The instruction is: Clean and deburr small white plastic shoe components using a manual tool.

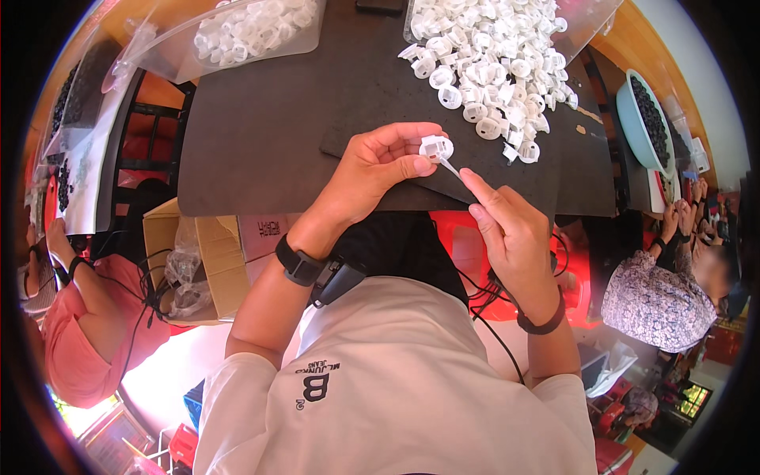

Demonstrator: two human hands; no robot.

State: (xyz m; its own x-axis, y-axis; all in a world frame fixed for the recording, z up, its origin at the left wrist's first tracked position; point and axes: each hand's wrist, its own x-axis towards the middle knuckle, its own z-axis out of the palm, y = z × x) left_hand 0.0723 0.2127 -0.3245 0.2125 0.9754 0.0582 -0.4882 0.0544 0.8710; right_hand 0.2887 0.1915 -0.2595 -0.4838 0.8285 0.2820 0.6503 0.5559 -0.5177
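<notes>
Over the near edge of the dark table, my left hand [381,162] pinches a small white plastic part [435,148] between thumb and fingers. The part is round-rimmed with a rectangular opening. My right hand [511,229] grips a slim, pale, pointed tool [450,167], its tip touching or very near the part; its kind is unclear and its rear end is hidden in the fingers. Beyond my hands lies a big loose pile of similar white plastic parts [495,71], some spilling from a clear container.
A translucent tub [305,36] of white pieces stands far left on the dark table [261,134]. Below the table are an open cardboard box [218,261], a red stool [582,285] and dangling cables. People sit at both sides; a pale blue basin [629,119] of black pieces stands right.
</notes>
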